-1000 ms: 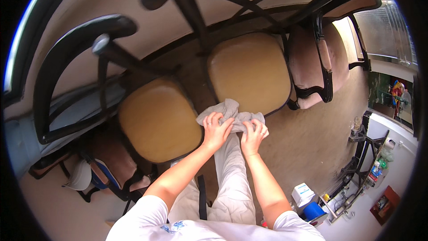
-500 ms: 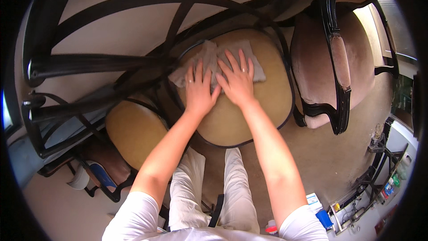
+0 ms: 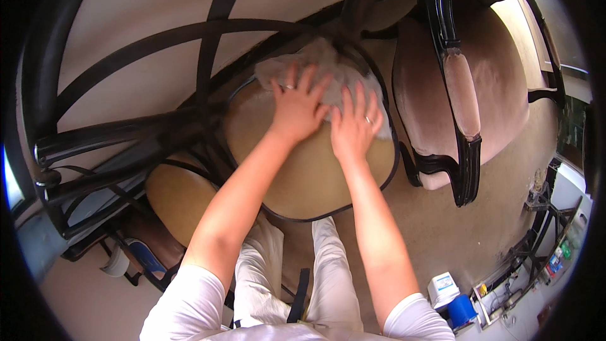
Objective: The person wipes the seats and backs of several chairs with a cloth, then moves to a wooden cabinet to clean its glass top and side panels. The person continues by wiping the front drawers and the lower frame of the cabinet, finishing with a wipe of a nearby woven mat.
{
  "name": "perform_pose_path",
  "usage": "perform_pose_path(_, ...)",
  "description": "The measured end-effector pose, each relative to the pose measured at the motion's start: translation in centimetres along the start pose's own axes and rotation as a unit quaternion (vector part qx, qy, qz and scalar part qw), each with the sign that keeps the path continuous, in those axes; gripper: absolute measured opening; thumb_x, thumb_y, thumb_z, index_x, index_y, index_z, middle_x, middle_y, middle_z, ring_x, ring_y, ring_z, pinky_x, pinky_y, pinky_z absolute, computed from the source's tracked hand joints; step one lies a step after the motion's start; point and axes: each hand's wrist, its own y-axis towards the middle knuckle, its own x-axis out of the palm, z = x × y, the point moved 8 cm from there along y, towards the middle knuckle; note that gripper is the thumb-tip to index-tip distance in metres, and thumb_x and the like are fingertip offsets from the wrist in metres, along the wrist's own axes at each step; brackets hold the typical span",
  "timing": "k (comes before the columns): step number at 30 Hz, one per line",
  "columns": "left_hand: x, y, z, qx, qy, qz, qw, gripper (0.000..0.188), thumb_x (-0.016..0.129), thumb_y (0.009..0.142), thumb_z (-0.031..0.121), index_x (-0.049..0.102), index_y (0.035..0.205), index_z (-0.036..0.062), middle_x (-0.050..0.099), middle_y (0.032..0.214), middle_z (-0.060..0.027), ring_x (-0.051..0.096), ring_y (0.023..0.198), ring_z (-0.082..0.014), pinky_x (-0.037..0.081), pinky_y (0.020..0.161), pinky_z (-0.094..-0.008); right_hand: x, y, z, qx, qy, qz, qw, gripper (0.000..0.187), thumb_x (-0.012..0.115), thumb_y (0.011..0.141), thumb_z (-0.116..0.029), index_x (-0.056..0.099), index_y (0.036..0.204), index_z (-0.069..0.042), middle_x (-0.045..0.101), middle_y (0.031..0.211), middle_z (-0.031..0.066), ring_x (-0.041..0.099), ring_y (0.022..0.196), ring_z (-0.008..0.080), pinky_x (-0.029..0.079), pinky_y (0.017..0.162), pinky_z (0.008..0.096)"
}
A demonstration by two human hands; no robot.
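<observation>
A thin greyish-white cloth (image 3: 338,69) lies crumpled over the far part of a round-cornered tan chair seat (image 3: 303,183) with a dark rim. My left hand (image 3: 295,112) presses on the cloth with its fingers spread, and its palm is over the bare seat. To its right, my right hand (image 3: 355,129) also lies on the cloth, fingers stretched forward and apart. The two hands nearly meet at the thumbs. Each wears a ring. Parts of the cloth are hidden under the fingers.
Dark curved chair framework (image 3: 170,41) rises at the far left, before a pale wall. A second tan seat (image 3: 180,196) is at the left. On the right stands a pinkish upholstered armchair (image 3: 492,88) with black arms. A white container (image 3: 443,289) and a blue one (image 3: 462,311) sit at lower right.
Both hands have shifted the cloth toward the seat's far right side, and it is more bunched at the far edge. The view has moved slightly, so the chairs appear displaced.
</observation>
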Motion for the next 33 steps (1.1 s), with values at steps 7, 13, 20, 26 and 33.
perform_pose_path(7,3.9,-19.8,7.9,0.073,-0.119,-0.092,0.986,0.063,0.067,0.077,0.031,0.048,0.137,0.0260,0.035,0.150,-0.0056,0.038,0.131,-0.0337,0.028,0.105,-0.0555,-2.0,-22.2,1.3,0.079,0.147,-0.051,0.985,0.029,0.056,0.084,-0.015,0.054,0.108,0.000,0.036,0.147,0.0139,0.020,0.140,0.0426,0.015,0.110,0.0601)
perform_pose_path(13,1.5,-20.1,-2.3,-0.088,-0.043,-0.067,0.993,0.062,0.068,0.076,0.035,0.050,0.135,0.0222,0.035,0.148,-0.0103,0.032,0.133,-0.0404,0.025,0.105,-0.0618,0.1,-13.9,-5.5,-0.113,0.124,-0.186,0.968,0.034,0.066,0.075,-0.031,0.066,0.106,-0.016,0.041,0.145,0.0044,0.021,0.141,0.0379,0.009,0.108,0.0673)
perform_pose_path(20,-0.1,-13.7,-5.5,-0.246,0.017,0.077,0.966,0.063,0.063,0.082,0.033,0.043,0.138,0.0108,0.030,0.149,-0.0167,0.019,0.139,-0.0436,0.019,0.104,-0.0684,0.8,-2.5,-10.1,-0.123,0.096,-0.099,0.983,0.048,0.066,0.074,-0.024,0.061,0.122,-0.021,0.041,0.144,0.0034,0.025,0.139,0.0349,0.010,0.107,0.0665)
perform_pose_path(26,3.8,-23.2,1.3,-0.328,-0.025,-0.025,0.944,0.066,0.063,0.081,0.027,0.038,0.138,0.0057,0.025,0.148,-0.0216,0.018,0.138,-0.0466,0.018,0.100,-0.0729,0.1,-13.8,-7.5,-0.157,0.165,-0.223,0.948,0.039,0.066,0.070,-0.011,0.059,0.108,-0.008,0.048,0.135,0.0058,0.034,0.131,0.0324,0.023,0.106,0.0550)
perform_pose_path(33,3.2,-25.5,5.2,-0.227,-0.144,-0.114,0.957,0.056,0.068,0.075,0.020,0.049,0.126,0.0070,0.046,0.125,-0.0199,0.046,0.114,-0.0416,0.042,0.091,-0.0552,-2.6,-19.8,-3.1,-0.020,0.147,-0.296,0.944,0.037,0.065,0.067,-0.002,0.059,0.104,-0.004,0.053,0.119,0.0141,0.045,0.117,0.0362,0.038,0.096,0.0451)
